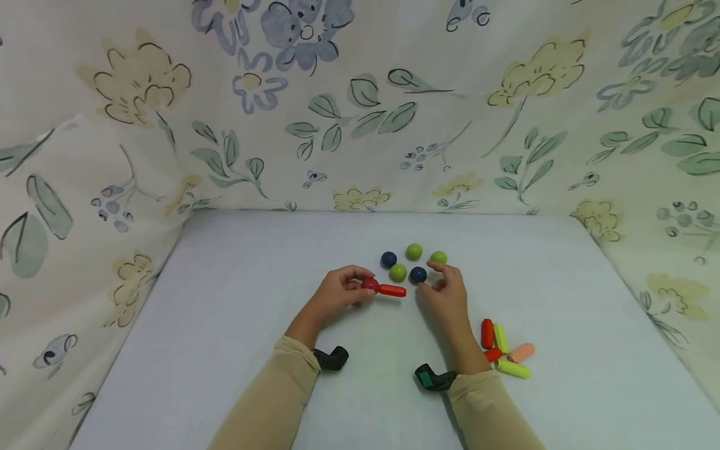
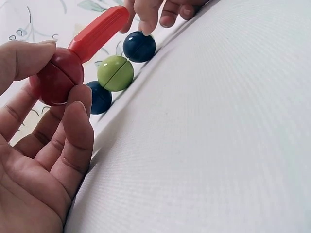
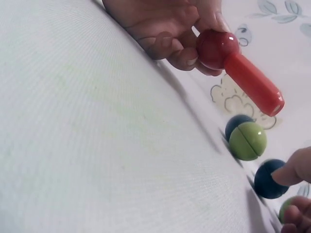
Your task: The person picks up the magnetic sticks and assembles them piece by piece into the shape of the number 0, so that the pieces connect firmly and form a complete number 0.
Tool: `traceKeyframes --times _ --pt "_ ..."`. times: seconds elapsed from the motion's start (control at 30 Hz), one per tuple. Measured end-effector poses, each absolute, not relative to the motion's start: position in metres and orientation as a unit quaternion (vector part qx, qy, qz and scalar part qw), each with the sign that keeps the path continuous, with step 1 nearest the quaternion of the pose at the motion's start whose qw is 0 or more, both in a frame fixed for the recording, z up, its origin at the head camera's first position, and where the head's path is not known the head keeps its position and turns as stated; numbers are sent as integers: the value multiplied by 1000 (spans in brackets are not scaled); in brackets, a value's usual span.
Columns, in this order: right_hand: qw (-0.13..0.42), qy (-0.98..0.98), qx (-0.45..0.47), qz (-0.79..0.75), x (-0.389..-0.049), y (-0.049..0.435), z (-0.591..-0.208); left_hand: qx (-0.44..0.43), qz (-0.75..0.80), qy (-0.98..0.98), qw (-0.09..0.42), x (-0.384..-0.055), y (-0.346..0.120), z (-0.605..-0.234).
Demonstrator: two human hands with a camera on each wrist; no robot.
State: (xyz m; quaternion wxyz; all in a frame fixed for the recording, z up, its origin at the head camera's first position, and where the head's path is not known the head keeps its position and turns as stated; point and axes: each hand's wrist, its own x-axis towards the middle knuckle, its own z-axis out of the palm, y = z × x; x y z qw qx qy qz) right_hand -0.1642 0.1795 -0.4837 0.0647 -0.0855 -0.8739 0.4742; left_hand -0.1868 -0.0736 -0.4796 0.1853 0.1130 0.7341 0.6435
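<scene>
My left hand (image 1: 340, 289) pinches a dark red ball (image 2: 60, 76) between thumb and fingers. From that ball sticks out an orange-red rod (image 3: 255, 86), joined at one end and pointing right in the head view. Close to a dark blue ball (image 1: 418, 275) is my right hand (image 1: 447, 292), thumb and index finger spread apart. In the right wrist view its thumb (image 3: 296, 169) overlaps this ball; whether it touches is hard to tell. Beside it lie a green ball (image 1: 397, 272) and another dark blue ball (image 1: 389, 260).
Farther back are two more green balls, one green ball (image 1: 414, 252) and a second green ball (image 1: 439, 257) behind my right fingers. Right of my right forearm lie several short rods: a red rod (image 1: 487, 334), yellow rods (image 1: 513, 369) and a peach rod (image 1: 522, 352). Floral cloth (image 1: 349, 125) borders the white table (image 1: 236, 262).
</scene>
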Motion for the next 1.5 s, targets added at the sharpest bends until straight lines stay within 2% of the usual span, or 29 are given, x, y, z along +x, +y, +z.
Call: traceKeyframes --times 0.4,0.6,1.03,1.5 --pt "40 -885 -53 462 -166 175 -473 124 647 734 166 -188 -76 -478" --pt "22 -883 -66 464 -165 175 -474 125 643 734 181 -190 -75 -479" --pt "26 -895 -47 443 -163 172 -487 111 642 734 194 -190 -73 -486" --pt "29 -896 -54 439 -162 170 -481 119 643 732 193 -189 -74 -482"
